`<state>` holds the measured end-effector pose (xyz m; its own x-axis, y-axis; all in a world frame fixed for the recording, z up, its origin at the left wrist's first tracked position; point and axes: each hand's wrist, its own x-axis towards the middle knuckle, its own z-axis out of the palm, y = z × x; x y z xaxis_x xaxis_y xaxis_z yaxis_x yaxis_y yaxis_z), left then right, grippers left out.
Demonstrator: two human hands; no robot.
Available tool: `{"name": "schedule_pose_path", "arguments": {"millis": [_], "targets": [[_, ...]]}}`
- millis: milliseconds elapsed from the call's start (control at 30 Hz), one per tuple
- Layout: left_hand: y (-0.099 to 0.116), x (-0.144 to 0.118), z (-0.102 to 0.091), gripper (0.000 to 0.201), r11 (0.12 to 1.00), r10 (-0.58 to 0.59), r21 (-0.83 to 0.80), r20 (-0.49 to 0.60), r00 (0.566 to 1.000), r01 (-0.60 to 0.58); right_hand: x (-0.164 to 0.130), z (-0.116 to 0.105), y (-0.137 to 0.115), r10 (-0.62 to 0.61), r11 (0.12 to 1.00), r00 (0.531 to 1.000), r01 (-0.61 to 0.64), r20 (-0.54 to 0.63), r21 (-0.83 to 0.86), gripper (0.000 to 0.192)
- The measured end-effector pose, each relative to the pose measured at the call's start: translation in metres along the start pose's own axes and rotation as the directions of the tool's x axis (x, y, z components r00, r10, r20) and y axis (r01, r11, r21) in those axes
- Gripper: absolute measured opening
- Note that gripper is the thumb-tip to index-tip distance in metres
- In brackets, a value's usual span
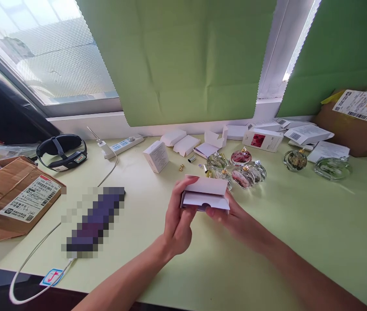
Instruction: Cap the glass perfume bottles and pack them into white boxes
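Note:
Between my two hands is a small white carton [205, 185], held above the table with its flap end towards me and the flap partly raised. My left hand [178, 220] grips its left side, fingers behind and thumb at the lower edge. On the right side, my right hand [231, 216] closes round the carton with a finger or thumb at the notch; its other fingers are hidden. Just beyond lie several round glass bottles, among them a pink one [240, 156] and a clear one [216, 160]. A silver cap [191, 159] and a small gold fitting [181, 167] lie left of them.
A closed white box [156, 156] stands left of the bottles. More cartons [263, 140] line the window side, with a brown parcel [352, 125] at right. On the left are a crumpled cardboard box [17, 198], a black headset [63, 153], a power strip [123, 146] and a cable [36, 250].

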<state>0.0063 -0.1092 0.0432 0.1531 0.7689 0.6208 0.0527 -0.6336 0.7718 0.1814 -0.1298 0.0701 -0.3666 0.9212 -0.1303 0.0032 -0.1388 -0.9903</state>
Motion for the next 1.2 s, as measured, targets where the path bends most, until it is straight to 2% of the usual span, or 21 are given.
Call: {"name": "schedule_pose_path", "arguments": {"millis": [267, 533, 700, 867, 1000, 1100, 1200], "targets": [[0.002, -0.001, 0.0, 0.039, 1.0, -0.022, 0.021, 0.024, 0.999, 0.021, 0.007, -0.005, 0.017, -0.062, 0.992, 0.997, 0.057, -0.04, -0.109, 0.05], [0.002, 0.003, -0.001, 0.04, 0.999, -0.018, 0.04, 0.052, 0.998, 0.015, 0.006, -0.009, 0.017, -0.067, 0.991, 0.997, 0.063, -0.036, -0.12, 0.05], [0.001, 0.008, -0.001, 0.04, 0.997, -0.056, 0.057, 0.071, 0.996, 0.052, 0.01, -0.011, 0.02, -0.083, 0.991, 0.996, 0.079, -0.034, -0.106, 0.043], [0.001, 0.011, -0.004, 0.037, 0.997, -0.022, 0.071, 0.097, 0.995, 0.015, 0.002, -0.015, 0.004, 0.049, 0.99, 0.996, -0.038, 0.08, -0.132, 0.046], [-0.002, 0.008, -0.004, 0.04, 0.997, 0.025, 0.07, 0.079, 0.997, -0.03, -0.005, -0.016, -0.014, 0.044, 0.995, 0.987, -0.03, 0.153, -0.094, 0.046], [-0.004, 0.004, -0.001, 0.04, 0.999, 0.03, 0.027, 0.083, 0.996, -0.033, -0.003, -0.016, -0.011, 0.022, 0.999, 0.993, -0.016, 0.113, -0.048, 0.048], [-0.005, 0.004, 0.004, 0.055, 0.996, 0.085, -0.004, 0.033, 0.996, -0.085, 0.003, -0.017, 0.003, -0.039, 0.999, 0.999, 0.04, 0.027, -0.018, 0.049]]}}
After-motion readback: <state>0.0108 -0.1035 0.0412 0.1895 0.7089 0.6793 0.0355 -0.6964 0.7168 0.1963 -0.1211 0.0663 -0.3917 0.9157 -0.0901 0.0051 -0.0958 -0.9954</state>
